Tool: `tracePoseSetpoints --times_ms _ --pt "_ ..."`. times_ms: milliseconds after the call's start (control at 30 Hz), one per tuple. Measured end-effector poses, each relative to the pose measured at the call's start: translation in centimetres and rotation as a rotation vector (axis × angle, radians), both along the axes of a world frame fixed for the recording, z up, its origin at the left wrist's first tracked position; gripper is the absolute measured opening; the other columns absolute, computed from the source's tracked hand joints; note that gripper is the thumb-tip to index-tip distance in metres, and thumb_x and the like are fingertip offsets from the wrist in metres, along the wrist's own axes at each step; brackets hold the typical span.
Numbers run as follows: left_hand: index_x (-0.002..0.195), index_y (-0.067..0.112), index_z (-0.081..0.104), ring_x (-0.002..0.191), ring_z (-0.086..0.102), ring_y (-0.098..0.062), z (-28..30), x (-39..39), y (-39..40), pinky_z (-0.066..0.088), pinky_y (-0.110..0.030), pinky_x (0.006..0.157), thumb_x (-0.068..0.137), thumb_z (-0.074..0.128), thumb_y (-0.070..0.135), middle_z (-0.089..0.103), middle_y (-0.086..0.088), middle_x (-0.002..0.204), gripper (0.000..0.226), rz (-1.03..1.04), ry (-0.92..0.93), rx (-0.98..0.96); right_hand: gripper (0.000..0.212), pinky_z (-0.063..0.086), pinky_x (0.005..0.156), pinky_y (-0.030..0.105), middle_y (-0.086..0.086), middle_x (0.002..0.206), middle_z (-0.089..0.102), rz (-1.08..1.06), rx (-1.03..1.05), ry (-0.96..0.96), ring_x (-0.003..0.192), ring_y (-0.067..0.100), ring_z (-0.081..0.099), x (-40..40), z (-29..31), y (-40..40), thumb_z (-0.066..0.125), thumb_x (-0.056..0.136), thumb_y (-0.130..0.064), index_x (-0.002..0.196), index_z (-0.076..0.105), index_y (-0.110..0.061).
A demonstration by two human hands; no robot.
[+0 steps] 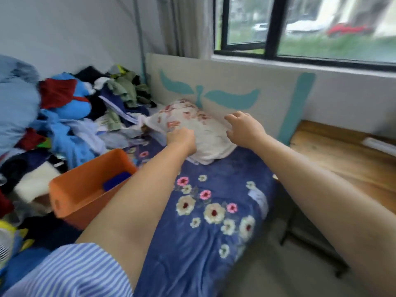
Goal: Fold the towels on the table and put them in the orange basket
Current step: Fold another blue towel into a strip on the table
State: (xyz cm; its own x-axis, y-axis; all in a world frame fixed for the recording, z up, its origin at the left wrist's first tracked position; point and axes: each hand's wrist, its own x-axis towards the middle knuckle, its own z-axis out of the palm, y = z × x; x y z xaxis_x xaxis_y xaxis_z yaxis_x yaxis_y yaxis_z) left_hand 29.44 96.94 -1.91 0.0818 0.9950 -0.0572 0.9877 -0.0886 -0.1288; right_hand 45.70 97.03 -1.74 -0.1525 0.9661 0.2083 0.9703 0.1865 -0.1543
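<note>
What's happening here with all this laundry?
A person is sorting towels on a table covered with a blue flowered cloth. Their left hand grips the near edge of a crumpled white towel with reddish flowers, while the right hand hovers open over its far side. The towel is not folded yet. An orange basket sits to the left with something dark blue inside it, next to a big heap of mixed clothes.

The left hand has its fingertips buried in the crumpled white towel with red floral print, the left forearm covers part of the orange plastic basket and the dark blue item inside it, and motion blur smears the heaped clothes.
</note>
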Motion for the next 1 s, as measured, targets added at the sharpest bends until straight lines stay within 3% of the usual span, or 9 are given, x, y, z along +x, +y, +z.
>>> tracePoseSetpoints --times_ms 233,533,667,800,1000 --pt "0.129 0.008 0.049 0.128 0.042 -0.030 -0.2 21.8 -2.2 0.039 -0.038 0.101 0.093 0.041 0.017 0.047 -0.013 0.135 0.038 -0.387 -0.031 0.031 0.045 0.038 0.105 0.039 0.016 0.136 0.044 -0.294 -0.001 -0.001 0.127 0.033 0.040 20.1 0.0 -7.6 0.047 0.090 -0.019 0.134 0.042 -0.008" --pt "0.123 0.011 0.053 0.123 0.043 -0.028 -2.3 54.6 -9.1 0.041 -0.036 0.094 0.090 0.043 0.014 0.049 -0.011 0.129 0.034 -0.774 -0.069 -0.021 0.046 0.041 0.102 0.040 0.008 0.140 0.042 -0.641 -0.088 -0.007 0.129 0.026 0.039 48.6 -1.5 -19.5 0.045 0.092 -0.020 0.137 0.040 -0.014" --pt "0.118 0.010 0.058 0.120 0.048 -0.029 -3.1 63.6 -11.8 0.044 -0.035 0.089 0.090 0.045 0.012 0.054 -0.011 0.127 0.031 -0.898 -0.072 -0.020 0.046 0.040 0.102 0.041 0.012 0.140 0.043 -0.725 -0.120 0.012 0.128 0.028 0.040 56.9 -2.6 -23.6 0.045 0.092 -0.019 0.137 0.040 -0.012" --pt "0.112 0.005 0.060 0.112 0.053 -0.033 -4.7 73.1 -13.5 0.039 -0.035 0.073 0.089 0.046 0.010 0.058 -0.015 0.119 0.028 -1.034 -0.056 -0.035 0.043 0.042 0.096 0.039 0.015 0.137 0.045 -0.864 -0.167 0.052 0.125 0.031 0.043 65.3 -4.4 -27.9 0.044 0.093 -0.017 0.135 0.041 -0.010" --pt "0.109 0.004 0.061 0.106 0.054 -0.034 -8.5 83.9 -12.9 0.039 -0.035 0.070 0.089 0.044 0.010 0.059 -0.015 0.115 0.026 -1.125 0.005 -0.135 0.043 0.046 0.095 0.041 0.017 0.134 0.048 -1.027 -0.219 0.122 0.120 0.034 0.047 75.5 -7.4 -30.4 0.045 0.092 -0.018 0.134 0.044 -0.009"
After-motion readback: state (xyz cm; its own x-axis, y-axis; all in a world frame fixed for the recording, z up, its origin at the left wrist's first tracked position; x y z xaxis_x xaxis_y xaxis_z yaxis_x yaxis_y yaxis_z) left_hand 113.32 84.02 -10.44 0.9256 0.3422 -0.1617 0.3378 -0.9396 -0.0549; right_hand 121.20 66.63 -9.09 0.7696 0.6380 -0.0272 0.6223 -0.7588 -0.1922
